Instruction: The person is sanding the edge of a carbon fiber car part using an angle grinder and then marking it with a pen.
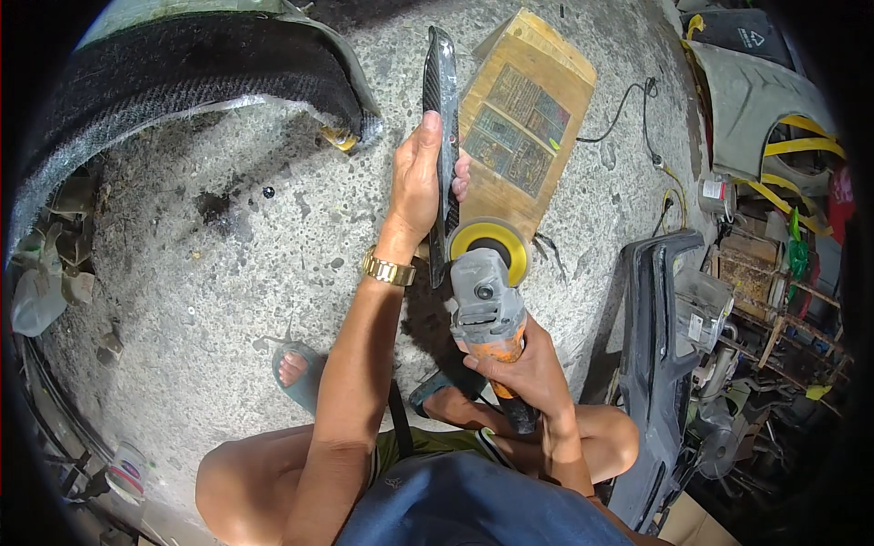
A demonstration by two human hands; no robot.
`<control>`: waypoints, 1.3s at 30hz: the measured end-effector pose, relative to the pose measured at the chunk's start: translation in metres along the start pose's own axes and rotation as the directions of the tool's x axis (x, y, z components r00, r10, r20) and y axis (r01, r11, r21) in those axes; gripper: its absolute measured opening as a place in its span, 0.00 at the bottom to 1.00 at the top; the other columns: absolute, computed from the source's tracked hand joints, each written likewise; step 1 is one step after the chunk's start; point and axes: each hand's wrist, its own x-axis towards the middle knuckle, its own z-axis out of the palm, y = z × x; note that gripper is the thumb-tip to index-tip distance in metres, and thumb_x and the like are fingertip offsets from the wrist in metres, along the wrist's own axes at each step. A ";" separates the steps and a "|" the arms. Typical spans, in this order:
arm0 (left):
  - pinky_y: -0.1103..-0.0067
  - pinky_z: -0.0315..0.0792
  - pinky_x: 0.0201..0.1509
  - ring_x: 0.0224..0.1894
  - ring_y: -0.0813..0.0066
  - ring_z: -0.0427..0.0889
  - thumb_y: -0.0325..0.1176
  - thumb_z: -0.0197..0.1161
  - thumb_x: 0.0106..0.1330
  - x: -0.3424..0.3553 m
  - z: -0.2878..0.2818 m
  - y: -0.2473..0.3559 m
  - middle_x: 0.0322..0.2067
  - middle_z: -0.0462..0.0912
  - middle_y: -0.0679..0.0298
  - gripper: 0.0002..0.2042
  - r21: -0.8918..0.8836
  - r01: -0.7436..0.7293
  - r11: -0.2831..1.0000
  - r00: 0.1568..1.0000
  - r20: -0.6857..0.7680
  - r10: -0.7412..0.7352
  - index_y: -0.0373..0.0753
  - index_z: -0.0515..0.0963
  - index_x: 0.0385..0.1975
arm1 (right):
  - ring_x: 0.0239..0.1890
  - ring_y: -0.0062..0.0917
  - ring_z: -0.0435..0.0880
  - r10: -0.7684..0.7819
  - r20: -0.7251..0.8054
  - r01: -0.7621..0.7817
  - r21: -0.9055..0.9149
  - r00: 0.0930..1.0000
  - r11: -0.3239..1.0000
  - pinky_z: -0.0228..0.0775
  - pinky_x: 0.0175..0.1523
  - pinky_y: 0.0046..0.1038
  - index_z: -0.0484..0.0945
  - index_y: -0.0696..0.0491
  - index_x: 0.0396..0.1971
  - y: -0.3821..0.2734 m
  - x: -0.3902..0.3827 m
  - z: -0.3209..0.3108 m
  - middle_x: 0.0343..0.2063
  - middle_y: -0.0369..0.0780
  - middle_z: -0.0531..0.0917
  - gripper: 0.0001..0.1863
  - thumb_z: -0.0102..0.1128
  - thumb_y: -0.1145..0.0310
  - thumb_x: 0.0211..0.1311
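My left hand grips a long, narrow black part with a woven-looking surface, held lengthwise away from me. Its fingertips show on the part's right side. My right hand is wrapped round an orange and grey angle grinder. The grinder's yellow disc sits just right of the black part's near end; I cannot tell whether they touch. Behind both lies a wooden board with printed panels.
A large curved black panel lies upper left. A cord runs along the right. A long dark panel, a grey panel with yellow tape and cluttered metal parts fill the right side. A jug stands far left.
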 end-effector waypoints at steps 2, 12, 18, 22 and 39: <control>0.82 0.69 0.21 0.17 0.82 0.72 0.59 0.47 0.77 0.000 -0.002 0.000 0.19 0.74 0.66 0.25 -0.019 -0.011 1.000 1.000 0.014 0.011 0.40 0.70 0.33 | 0.47 0.25 0.85 0.017 0.007 -0.017 0.003 1.000 1.000 0.75 0.56 0.30 0.75 0.61 0.54 0.001 0.000 0.000 0.44 0.44 0.87 0.35 0.81 0.66 0.47; 0.83 0.69 0.21 0.17 0.82 0.72 0.59 0.47 0.77 0.001 -0.001 -0.001 0.19 0.74 0.66 0.25 -0.011 -0.014 1.000 1.000 0.009 0.014 0.40 0.69 0.33 | 0.46 0.26 0.85 0.033 -0.019 -0.033 0.007 0.999 0.999 0.75 0.55 0.30 0.75 0.61 0.53 0.000 -0.004 -0.002 0.44 0.44 0.87 0.34 0.81 0.66 0.46; 0.83 0.68 0.20 0.17 0.82 0.71 0.60 0.48 0.76 0.000 -0.001 -0.001 0.19 0.74 0.66 0.25 -0.015 -0.013 1.000 1.000 0.014 0.013 0.40 0.69 0.33 | 0.47 0.27 0.86 0.020 -0.023 -0.021 -0.044 1.000 0.999 0.76 0.54 0.31 0.76 0.61 0.53 -0.002 -0.004 0.001 0.43 0.45 0.87 0.34 0.82 0.65 0.46; 0.83 0.69 0.20 0.17 0.82 0.71 0.59 0.48 0.76 0.000 0.000 0.000 0.19 0.74 0.66 0.25 -0.011 -0.007 1.000 1.000 0.003 0.007 0.40 0.69 0.33 | 0.46 0.26 0.86 0.020 -0.044 -0.021 -0.006 0.999 1.000 0.76 0.54 0.31 0.76 0.61 0.52 -0.002 -0.006 0.000 0.43 0.45 0.87 0.34 0.82 0.65 0.46; 0.82 0.68 0.20 0.17 0.82 0.71 0.61 0.47 0.76 0.000 -0.001 -0.001 0.19 0.74 0.66 0.26 0.005 -0.002 1.000 1.000 -0.012 0.002 0.39 0.70 0.33 | 0.47 0.27 0.86 0.021 -0.038 -0.022 -0.017 0.999 1.000 0.75 0.55 0.31 0.75 0.61 0.52 0.000 -0.007 0.000 0.43 0.46 0.87 0.34 0.81 0.63 0.47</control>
